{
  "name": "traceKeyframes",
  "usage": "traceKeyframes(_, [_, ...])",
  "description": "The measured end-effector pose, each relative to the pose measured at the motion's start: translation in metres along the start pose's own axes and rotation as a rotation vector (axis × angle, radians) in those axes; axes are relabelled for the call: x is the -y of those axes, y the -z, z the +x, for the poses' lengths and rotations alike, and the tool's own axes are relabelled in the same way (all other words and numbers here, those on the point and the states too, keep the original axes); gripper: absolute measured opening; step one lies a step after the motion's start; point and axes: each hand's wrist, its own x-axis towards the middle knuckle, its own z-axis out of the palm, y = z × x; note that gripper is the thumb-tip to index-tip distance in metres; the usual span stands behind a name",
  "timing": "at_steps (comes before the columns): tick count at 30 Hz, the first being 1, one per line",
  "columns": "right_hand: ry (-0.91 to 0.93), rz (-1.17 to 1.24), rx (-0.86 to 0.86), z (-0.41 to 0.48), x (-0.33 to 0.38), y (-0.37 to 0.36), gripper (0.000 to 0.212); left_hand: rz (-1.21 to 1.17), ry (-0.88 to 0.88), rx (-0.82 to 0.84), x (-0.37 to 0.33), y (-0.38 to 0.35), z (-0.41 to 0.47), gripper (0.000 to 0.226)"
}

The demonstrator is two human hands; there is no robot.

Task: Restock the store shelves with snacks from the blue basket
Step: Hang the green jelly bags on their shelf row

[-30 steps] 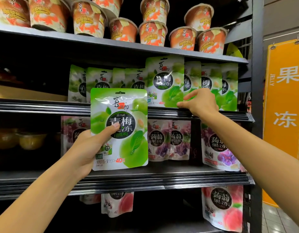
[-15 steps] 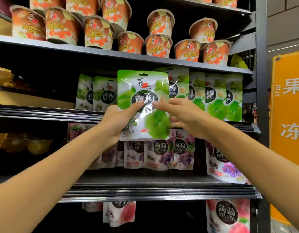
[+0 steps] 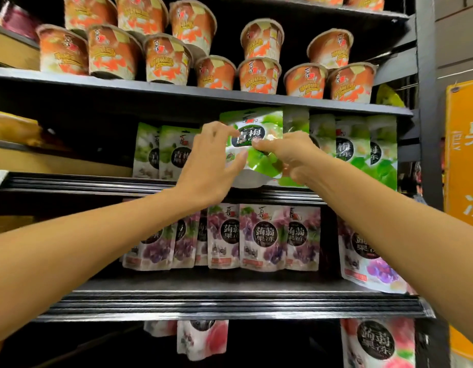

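– Green shiny plastic pouch (image 3: 256,150), where is it sitting?
– It is being held up in both hands, right in front of the row of green pouches (image 3: 355,147) on the black metal shelf (image 3: 97,181). Its bottom is coming close to the shelf's front edge.
– What are the fingers doing?
– The left hand (image 3: 211,166) is gripping the pouch's left side, with the thumb in front. The right hand (image 3: 291,158) is pinching its right side with curled fingers.
– Which step is going on?
– I am guessing the putting-in step. Next, the pouch is needing a push back into the gap between the green ones, standing up, without knocking them over.
– And all around?
– Orange paper cups (image 3: 163,59) are standing on the shelf above. Purple pouches (image 3: 259,237) are leaning below. An orange sign (image 3: 464,155) is hanging on the right. The blue basket is not showing.
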Motion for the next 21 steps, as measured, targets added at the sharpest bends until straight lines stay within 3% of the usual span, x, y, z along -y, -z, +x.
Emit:
traceKeyframes(8, [0.115, -0.027, -0.115, 0.016, -0.016, -0.018, 0.03, 0.292, -0.16, 0.182, 0.02, -0.021, -0.033, 0.05])
traceKeyframes(11, [0.095, -0.05, -0.062, 0.019, -0.025, -0.015, 0.024, 0.334, -0.184, 0.2, 0.023, -0.028, -0.043, 0.054])
traceKeyframes(13, [0.112, -0.162, -0.029, 0.017, -0.027, -0.009, 0.037, 0.33, -0.186, 0.191, 0.024, -0.03, -0.047, 0.055])
traceKeyframes(16, [0.164, -0.354, -0.123, 0.012, -0.029, 0.005, 0.055, 0.37, -0.196, 0.181, 0.025, -0.031, -0.049, 0.056])
traceKeyframes(21, [0.17, -0.537, -0.159, 0.007, -0.037, 0.022, 0.015, 0.461, -0.174, 0.166, 0.021, -0.029, -0.045, 0.053])
